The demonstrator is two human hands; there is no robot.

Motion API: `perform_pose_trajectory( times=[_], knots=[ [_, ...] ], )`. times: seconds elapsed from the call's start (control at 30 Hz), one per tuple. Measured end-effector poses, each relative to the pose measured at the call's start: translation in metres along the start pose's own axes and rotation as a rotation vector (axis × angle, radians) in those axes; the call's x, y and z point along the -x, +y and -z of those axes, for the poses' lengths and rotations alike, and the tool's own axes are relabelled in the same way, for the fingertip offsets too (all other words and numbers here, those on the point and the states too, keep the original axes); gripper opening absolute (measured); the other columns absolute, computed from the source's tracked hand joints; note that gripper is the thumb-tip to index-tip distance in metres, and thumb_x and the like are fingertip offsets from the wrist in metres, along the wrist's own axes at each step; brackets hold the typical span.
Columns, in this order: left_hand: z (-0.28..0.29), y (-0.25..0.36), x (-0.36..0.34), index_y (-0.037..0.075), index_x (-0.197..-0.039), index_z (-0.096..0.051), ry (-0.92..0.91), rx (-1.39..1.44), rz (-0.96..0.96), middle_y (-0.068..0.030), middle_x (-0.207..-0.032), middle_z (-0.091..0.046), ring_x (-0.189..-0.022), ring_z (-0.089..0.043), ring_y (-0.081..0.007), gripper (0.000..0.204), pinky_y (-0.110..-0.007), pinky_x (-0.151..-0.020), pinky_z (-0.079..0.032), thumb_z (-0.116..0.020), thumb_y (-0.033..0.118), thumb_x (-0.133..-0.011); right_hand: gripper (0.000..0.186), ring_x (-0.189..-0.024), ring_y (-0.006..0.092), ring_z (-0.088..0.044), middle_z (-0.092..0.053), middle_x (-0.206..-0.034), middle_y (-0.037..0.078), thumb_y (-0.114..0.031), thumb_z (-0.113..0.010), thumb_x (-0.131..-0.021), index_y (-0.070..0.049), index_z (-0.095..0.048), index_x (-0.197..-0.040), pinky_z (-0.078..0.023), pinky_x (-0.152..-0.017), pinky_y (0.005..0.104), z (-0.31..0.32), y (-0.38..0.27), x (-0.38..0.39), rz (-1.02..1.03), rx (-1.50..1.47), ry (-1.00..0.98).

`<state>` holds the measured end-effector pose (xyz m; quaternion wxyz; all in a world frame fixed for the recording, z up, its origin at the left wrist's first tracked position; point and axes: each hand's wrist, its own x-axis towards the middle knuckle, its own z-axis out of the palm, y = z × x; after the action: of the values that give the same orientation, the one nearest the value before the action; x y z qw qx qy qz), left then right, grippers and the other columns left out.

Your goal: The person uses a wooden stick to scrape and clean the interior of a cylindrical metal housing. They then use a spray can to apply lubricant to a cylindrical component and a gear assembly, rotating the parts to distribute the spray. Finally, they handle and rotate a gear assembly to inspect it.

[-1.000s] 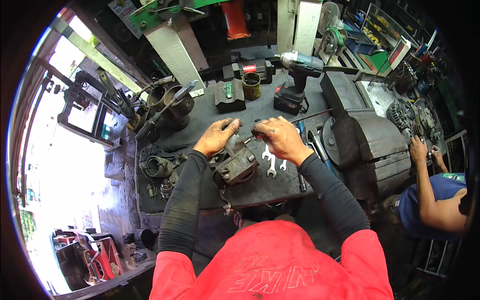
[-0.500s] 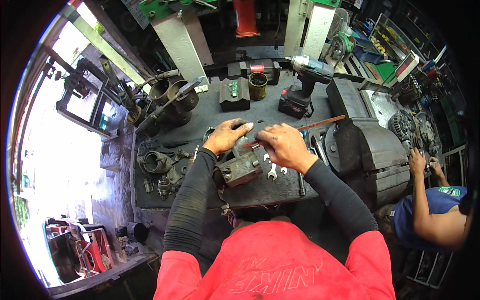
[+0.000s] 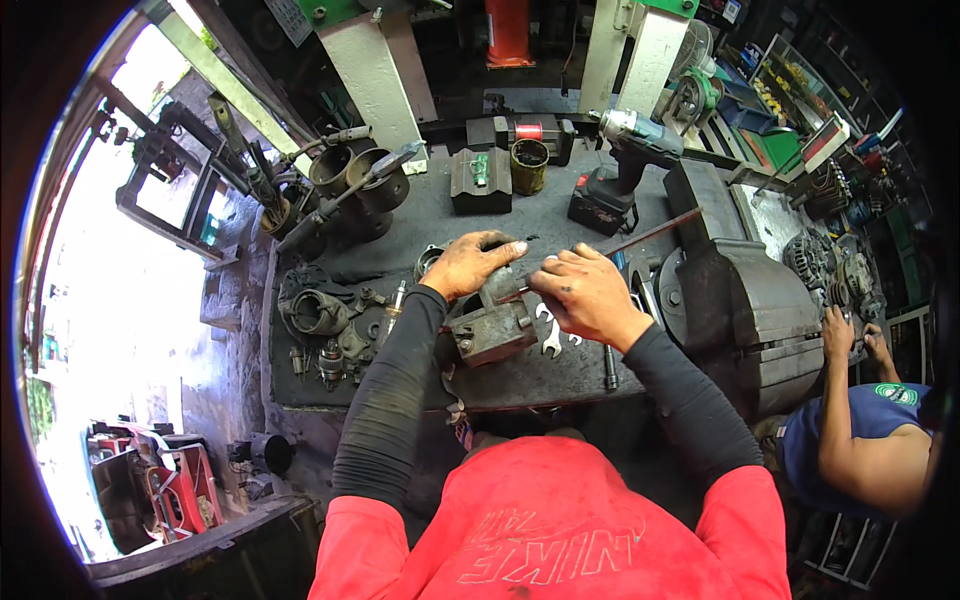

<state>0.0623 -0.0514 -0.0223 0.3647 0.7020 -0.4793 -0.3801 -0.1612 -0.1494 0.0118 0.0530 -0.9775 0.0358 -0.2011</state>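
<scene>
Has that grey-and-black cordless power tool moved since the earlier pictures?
No: judged against the large dark metal vise, the power tool stays put; the whole view shifted.

Across the red shirt (image 3: 560, 500) of the person at the bench here runs outlined lettering in two rows, the larger row below, and over on my right a round green-and-white emblem (image 3: 897, 395) marks the co-worker's blue top (image 3: 812, 450). Up past the bench there's a pale printed sheet (image 3: 289, 18) at the left and a small white label (image 3: 732, 11) with a dark square pattern at the right, both too small to read.
</scene>
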Motion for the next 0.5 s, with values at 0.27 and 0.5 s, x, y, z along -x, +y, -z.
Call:
perform_pose_trajectory(
  times=[0.27, 0.5],
  knots=[
    [0.0, 0.004, -0.001, -0.003, -0.13, -0.071, -0.004, 0.007, 0.02, -0.0149, -0.121, -0.075, -0.112, -0.069, -0.0217, 0.058, -0.035, -0.1, -0.051, -0.072, 0.047, -0.1, 0.024, -0.091, 0.0217, -0.067, -0.068, -0.092, 0.002, -0.018, -0.075, -0.077, -0.013, -0.072, -0.1, -0.047, -0.082, 0.039, 0.004, -0.005, 0.003, -0.048, 0.048, -0.02],
    [0.0, 0.002, -0.003, -0.004, -0.128, -0.071, -0.014, -0.018, 0.014, -0.0141, -0.119, -0.076, -0.11, -0.068, -0.0202, 0.057, -0.034, -0.099, -0.052, -0.073, 0.045, -0.099, 0.024, -0.09, 0.0235, -0.067, -0.069, -0.094, 0.005, -0.016, -0.074, -0.076, -0.012, -0.071, -0.099, -0.048, -0.083, 0.04, -0.002, -0.018, 0.009, -0.128, 0.057, 0.02]
  ],
)
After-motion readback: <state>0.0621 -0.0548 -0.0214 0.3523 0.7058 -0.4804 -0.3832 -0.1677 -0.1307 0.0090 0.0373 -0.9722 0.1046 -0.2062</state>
